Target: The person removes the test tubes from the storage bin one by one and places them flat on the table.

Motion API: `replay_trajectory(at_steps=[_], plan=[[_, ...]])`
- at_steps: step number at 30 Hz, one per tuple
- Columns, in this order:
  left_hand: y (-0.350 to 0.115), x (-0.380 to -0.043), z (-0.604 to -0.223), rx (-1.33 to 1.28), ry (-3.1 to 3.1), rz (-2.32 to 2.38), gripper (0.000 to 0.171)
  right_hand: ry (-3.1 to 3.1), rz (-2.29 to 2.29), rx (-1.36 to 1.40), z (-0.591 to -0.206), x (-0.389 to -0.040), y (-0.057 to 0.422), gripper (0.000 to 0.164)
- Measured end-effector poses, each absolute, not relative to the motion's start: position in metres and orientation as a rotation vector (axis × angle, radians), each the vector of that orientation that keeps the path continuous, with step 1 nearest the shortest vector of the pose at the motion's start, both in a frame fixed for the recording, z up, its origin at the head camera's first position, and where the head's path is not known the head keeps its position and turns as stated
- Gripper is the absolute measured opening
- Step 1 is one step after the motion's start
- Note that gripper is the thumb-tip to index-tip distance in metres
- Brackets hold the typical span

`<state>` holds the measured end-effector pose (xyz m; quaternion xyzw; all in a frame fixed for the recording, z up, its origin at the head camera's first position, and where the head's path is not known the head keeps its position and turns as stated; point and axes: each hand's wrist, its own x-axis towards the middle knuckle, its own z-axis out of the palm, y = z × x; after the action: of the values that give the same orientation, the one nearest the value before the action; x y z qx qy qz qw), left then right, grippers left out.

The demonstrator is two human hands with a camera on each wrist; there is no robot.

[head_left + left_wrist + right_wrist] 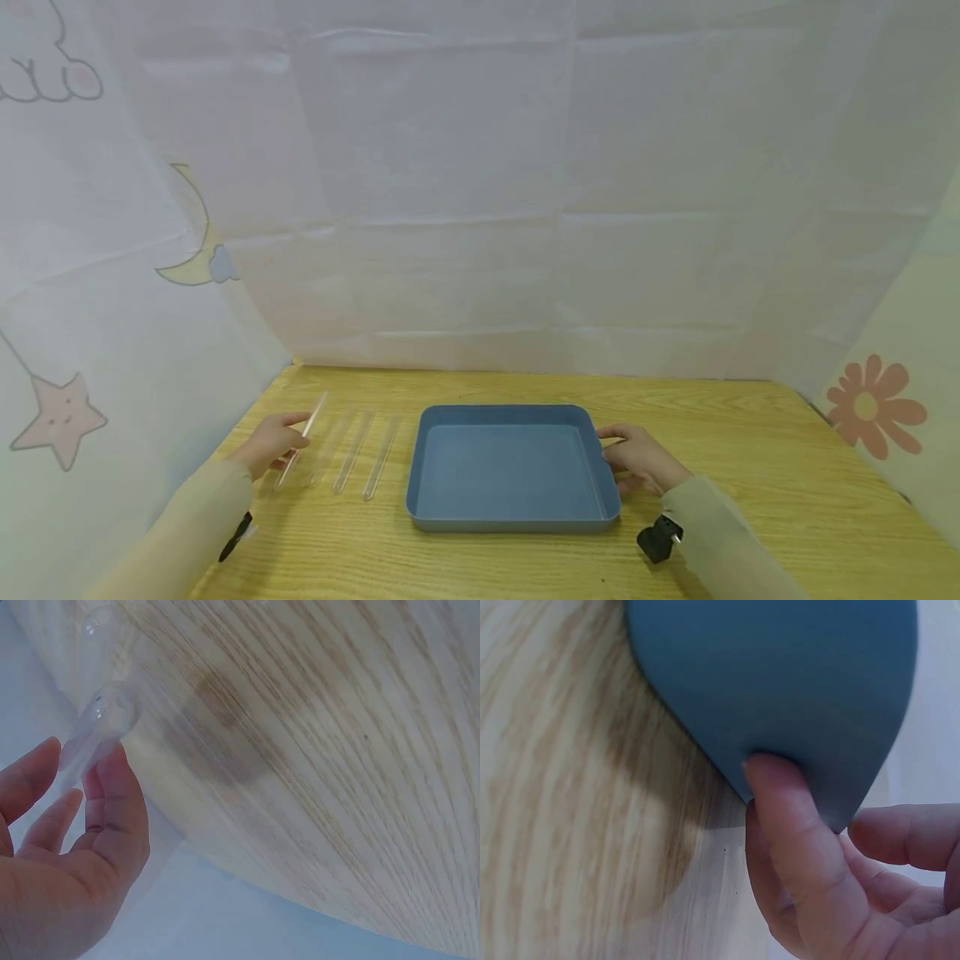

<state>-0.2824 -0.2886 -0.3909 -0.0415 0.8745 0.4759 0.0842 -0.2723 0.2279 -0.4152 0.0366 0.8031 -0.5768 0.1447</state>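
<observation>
My left hand pinches a clear test tube and holds it slanted at the table's left side. In the left wrist view, the tube's rounded end points towards the camera from between the fingers. To the right of that hand lie three more clear test tubes, roughly side by side. A shallow blue rectangular tray stands flat in the middle, with nothing in it. At its right side, my right hand holds the wall and rim. One fingertip presses the outer wall in the right wrist view.
The wood-grain table bears the tubes and tray. A creased pale cloth hangs behind it, with printed side panels showing a moon, a star and a flower. Dark wrist devices sit under both sleeves.
</observation>
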Motion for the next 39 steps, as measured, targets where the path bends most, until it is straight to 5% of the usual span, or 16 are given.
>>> replay_trajectory(at_steps=[39], plan=[[-0.303, -0.309, -0.423, -0.163, 2.821, 1.112, 0.057, 2.277, -1.694, 0.110, -0.422, -0.267, 0.225, 0.045]])
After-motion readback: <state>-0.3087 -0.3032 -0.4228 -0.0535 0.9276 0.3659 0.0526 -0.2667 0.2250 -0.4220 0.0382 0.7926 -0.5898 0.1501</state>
